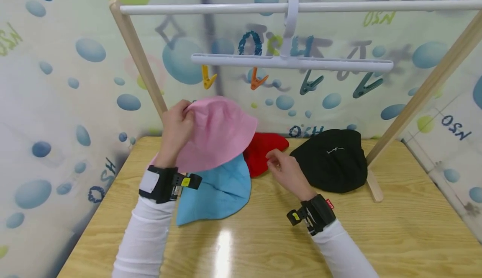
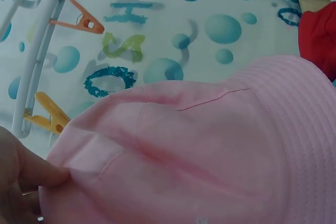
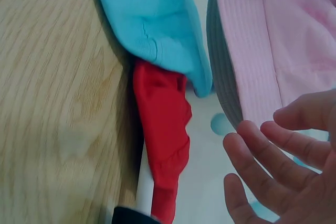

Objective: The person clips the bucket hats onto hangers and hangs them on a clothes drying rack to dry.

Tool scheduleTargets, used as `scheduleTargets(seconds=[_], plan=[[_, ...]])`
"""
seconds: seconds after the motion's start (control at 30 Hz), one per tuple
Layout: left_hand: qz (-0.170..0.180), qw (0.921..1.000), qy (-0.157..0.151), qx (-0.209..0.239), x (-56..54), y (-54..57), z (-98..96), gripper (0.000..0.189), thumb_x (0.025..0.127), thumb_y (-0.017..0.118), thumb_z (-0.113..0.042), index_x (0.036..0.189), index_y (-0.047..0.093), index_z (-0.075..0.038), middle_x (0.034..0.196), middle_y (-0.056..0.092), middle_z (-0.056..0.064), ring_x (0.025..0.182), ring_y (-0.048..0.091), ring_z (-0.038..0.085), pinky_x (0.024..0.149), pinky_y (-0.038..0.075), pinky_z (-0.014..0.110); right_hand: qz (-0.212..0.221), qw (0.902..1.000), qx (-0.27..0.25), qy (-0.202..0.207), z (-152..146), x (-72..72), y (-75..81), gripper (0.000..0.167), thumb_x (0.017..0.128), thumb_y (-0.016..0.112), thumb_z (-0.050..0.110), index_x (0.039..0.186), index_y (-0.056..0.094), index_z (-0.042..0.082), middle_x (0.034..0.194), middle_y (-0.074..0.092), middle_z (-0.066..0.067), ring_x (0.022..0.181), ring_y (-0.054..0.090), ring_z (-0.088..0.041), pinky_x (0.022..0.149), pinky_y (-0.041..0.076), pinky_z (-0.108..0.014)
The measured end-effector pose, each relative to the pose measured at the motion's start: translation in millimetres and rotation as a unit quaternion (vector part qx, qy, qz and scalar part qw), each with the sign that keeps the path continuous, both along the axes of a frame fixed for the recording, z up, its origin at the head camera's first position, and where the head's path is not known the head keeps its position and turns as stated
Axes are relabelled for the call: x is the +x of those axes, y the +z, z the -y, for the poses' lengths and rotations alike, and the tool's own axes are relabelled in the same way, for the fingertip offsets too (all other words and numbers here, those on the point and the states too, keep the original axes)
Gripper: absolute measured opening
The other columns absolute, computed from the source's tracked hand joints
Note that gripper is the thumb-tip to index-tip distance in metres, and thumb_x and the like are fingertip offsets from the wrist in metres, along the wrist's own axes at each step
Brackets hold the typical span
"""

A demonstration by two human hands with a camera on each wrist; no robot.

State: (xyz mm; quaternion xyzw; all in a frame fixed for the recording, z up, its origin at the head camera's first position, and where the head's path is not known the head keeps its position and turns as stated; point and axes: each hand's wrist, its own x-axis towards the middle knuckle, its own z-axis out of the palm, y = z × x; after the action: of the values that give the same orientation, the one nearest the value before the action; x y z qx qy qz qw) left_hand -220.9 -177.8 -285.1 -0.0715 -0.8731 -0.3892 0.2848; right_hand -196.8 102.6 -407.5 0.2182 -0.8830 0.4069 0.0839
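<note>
A pink bucket hat (image 1: 218, 131) is held up by my left hand (image 1: 178, 129), which pinches the top of its crown; its brim faces down and to the right. In the left wrist view the thumb (image 2: 44, 171) presses into the pink cloth. My right hand (image 1: 288, 170) holds nothing, its fingers loosely bent, over the table between a red hat (image 1: 260, 154) and a black hat (image 1: 333, 160). Below the pink hat lies a light blue bucket hat (image 1: 222, 190), partly overlapping the red one.
A white hanger (image 1: 291, 62) hangs from a white rod (image 1: 211, 9) on wooden posts (image 1: 139, 56). Clipped along it are a yellow clothespin (image 1: 208, 77), an orange clothespin (image 1: 257, 79) and two teal clothespins (image 1: 310, 83). The wooden table (image 1: 263, 244) meets a printed backdrop.
</note>
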Motion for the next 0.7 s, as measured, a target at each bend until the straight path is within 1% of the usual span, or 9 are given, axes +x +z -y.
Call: scheduleTargets(seconds=[0.1,0.23,0.3,0.57,0.7], plan=[[-0.013,0.9999,0.000,0.004,0.4,-0.7,4.2,0.021,0.092,0.044,0.005,0.096,0.064,0.011,0.083,0.063,0.024,0.067,0.053,0.033,0.059,0.037,0.036,-0.002,0.9999,0.009,0.013,7,-4.8,1.6,0.018,0.090,0.061,0.003,0.107,0.060,-0.002,0.096,0.067,-0.009,0.084,0.062,-0.023,0.078,0.053,-0.037],[-0.013,0.9999,0.010,0.005,0.7,-2.1,9.6,0.021,0.092,0.044,0.006,0.097,0.064,0.012,0.082,0.062,0.025,0.065,0.052,0.033,0.058,0.036,0.034,0.009,0.9995,0.018,0.026,15,-10.6,6.4,0.019,0.090,0.062,0.004,0.108,0.060,-0.002,0.098,0.067,-0.010,0.084,0.062,-0.023,0.078,0.053,-0.037],[-0.012,0.9998,0.014,0.003,0.8,-2.3,11.6,0.022,0.092,0.044,0.006,0.098,0.064,0.012,0.083,0.062,0.025,0.065,0.052,0.033,0.058,0.037,0.033,0.011,0.9991,0.021,0.035,20,-14.7,9.4,0.019,0.090,0.062,0.003,0.109,0.060,-0.001,0.100,0.067,-0.010,0.086,0.062,-0.023,0.080,0.052,-0.037],[-0.003,0.9998,0.019,0.002,2.4,-1.0,15.7,0.023,0.093,0.043,0.005,0.099,0.064,0.012,0.087,0.063,0.025,0.069,0.054,0.034,0.061,0.039,0.035,0.019,0.9954,0.061,0.071,38,-29.7,30.8,0.026,0.092,0.061,0.006,0.117,0.059,-0.001,0.113,0.065,-0.014,0.095,0.062,-0.024,0.087,0.051,-0.037],[0.007,0.9997,0.022,0.003,3.2,0.1,17.5,0.023,0.095,0.043,0.003,0.101,0.063,0.012,0.090,0.064,0.026,0.073,0.055,0.035,0.064,0.042,0.037,0.003,0.9928,0.085,0.084,49,-36.6,45.6,0.033,0.093,0.060,0.007,0.124,0.057,-0.003,0.122,0.062,-0.015,0.106,0.060,-0.027,0.092,0.048,-0.038]])
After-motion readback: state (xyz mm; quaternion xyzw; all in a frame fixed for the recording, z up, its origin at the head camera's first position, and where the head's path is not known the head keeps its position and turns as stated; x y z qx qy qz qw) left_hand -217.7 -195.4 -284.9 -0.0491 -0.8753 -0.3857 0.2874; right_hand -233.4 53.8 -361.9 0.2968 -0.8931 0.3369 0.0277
